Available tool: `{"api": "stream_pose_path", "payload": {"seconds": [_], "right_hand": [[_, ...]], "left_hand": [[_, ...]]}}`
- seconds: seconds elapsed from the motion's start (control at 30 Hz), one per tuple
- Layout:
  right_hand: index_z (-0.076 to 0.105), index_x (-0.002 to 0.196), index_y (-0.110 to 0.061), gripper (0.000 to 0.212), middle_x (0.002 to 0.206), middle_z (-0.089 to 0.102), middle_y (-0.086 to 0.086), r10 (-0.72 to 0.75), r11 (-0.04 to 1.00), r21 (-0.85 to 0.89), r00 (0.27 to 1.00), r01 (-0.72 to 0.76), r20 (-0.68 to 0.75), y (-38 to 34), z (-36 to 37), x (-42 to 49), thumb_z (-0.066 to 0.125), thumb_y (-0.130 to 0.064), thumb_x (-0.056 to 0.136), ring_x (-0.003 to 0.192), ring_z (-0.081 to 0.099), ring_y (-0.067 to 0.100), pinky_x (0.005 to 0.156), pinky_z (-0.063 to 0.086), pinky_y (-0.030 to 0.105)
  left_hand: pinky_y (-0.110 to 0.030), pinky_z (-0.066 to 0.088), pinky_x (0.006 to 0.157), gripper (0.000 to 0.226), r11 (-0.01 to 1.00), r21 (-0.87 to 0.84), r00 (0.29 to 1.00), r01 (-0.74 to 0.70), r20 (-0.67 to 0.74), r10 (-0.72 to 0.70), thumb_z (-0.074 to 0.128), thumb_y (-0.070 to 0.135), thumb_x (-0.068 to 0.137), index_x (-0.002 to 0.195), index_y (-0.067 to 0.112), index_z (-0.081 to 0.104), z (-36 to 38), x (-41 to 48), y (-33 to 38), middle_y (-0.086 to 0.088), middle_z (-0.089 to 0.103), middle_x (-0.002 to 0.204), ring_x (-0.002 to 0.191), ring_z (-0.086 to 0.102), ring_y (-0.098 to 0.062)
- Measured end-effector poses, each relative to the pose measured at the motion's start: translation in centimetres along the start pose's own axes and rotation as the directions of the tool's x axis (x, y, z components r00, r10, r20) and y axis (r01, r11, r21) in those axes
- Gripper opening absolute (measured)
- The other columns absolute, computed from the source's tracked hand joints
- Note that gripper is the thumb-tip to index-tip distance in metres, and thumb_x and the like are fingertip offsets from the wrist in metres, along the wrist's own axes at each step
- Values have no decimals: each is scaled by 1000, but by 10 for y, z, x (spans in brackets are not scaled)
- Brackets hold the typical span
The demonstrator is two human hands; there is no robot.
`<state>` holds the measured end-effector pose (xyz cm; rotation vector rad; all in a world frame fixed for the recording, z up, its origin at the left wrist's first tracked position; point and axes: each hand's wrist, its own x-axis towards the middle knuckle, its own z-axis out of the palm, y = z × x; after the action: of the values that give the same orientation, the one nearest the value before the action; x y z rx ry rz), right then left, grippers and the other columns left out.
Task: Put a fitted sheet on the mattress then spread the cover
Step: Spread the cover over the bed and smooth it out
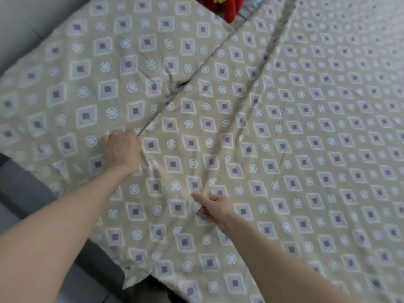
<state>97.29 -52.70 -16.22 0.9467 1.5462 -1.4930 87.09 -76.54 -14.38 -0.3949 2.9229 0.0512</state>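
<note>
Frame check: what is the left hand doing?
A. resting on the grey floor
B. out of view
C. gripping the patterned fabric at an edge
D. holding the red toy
C: the left hand bunches the patterned fabric in curled fingers along an edge, far from the red toy.

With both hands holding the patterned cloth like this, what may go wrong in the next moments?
1. The left hand and right hand both grip the cover close together; a pull from here may drag it askew and keep the long fold.
2. The red toy sits at the far edge; the cloth may catch on it or bury it.
</note>
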Motion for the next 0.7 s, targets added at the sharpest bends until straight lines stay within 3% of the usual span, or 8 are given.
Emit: {"api": "stream_pose_path", "payload": {"seconds": [0.1,0.17,0.27,0.37,0.47,0.53,0.7], "right_hand": [[55,55,-13,38,61,67,7,-32,999,-3,990,32,-140,8,6,-6,81,-31,75,53,63,19,67,59,35],[60,63,-9,31,64,70,8,-13,1000,13,982,15,-188,9,10,-7,78,-29,79,57,66,20,76,60,40],[58,67,-9,30,54,64,3,51,998,44,996,-48,-79,11,18,-8,78,-27,79,54,65,14,77,60,33],[56,64,-9,33,55,58,1,117,988,-114,988,-105,103,24,32,-17,81,-27,75,56,62,11,78,59,29],[66,79,-5,18,65,67,1,146,984,-129,968,-121,202,39,50,-25,78,-19,79,62,66,10,69,58,23],[69,98,1,27,83,73,7,143,989,-69,969,-131,204,51,61,-29,77,-16,80,71,71,15,63,57,23],[71,88,1,21,81,74,12,81,994,72,996,-83,28,84,74,-40,78,-17,79,69,72,21,63,58,28]], "left_hand": [[-38,34,84,27,1000,17,1000,-17,-9,17,48,27,98,97,8,67,0,0,0,-18,68,92,97,58,-33],[-38,34,87,26,1000,-12,1000,0,-1,0,47,24,99,102,9,67,2,-3,-1,-18,67,96,101,55,-33],[-41,34,90,24,995,-101,1000,-13,10,14,49,27,96,102,8,63,1,-16,-12,-18,65,100,104,53,-33],[-41,35,88,31,990,-143,997,-18,68,28,55,40,92,100,11,61,4,-42,-41,-13,65,100,103,54,-32],[-37,39,71,38,960,-258,978,112,200,-60,49,46,94,87,10,58,16,-71,-77,-12,63,83,84,58,-32],[-32,38,60,41,929,-302,960,216,238,-146,46,44,96,77,10,58,20,-86,-95,-7,59,71,72,58,-31],[-27,33,54,43,870,-330,919,366,273,-283,42,35,101,63,16,49,21,-94,-104,-4,55,63,61,52,-25]]}}
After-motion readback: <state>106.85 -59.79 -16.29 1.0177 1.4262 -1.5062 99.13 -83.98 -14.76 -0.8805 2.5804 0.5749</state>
